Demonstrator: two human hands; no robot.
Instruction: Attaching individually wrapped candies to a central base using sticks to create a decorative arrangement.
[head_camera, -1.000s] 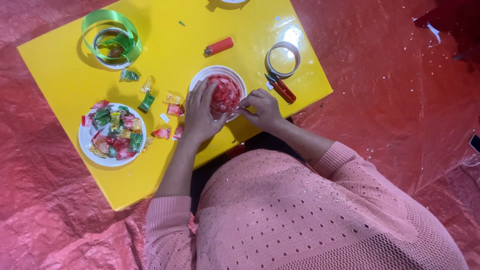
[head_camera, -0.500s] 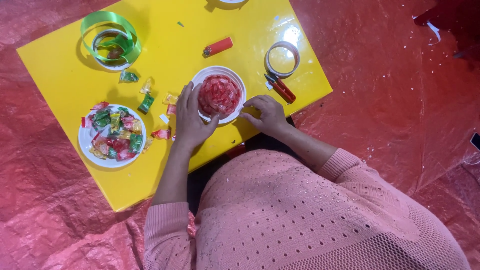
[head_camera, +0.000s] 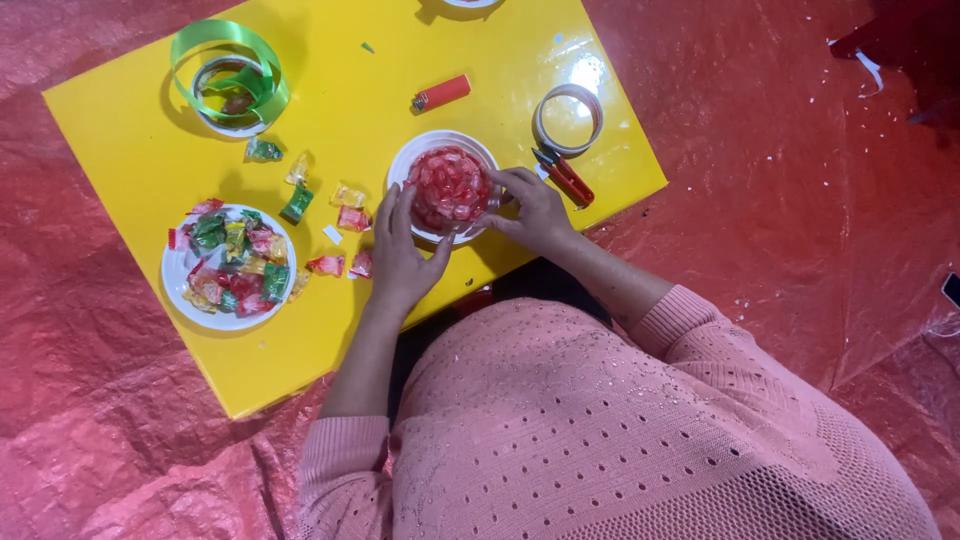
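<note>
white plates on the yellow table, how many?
2 fully in view: one at left with wrapped candies, one between the hands under the red mound. A third white rim at the top edge may be another.
</note>
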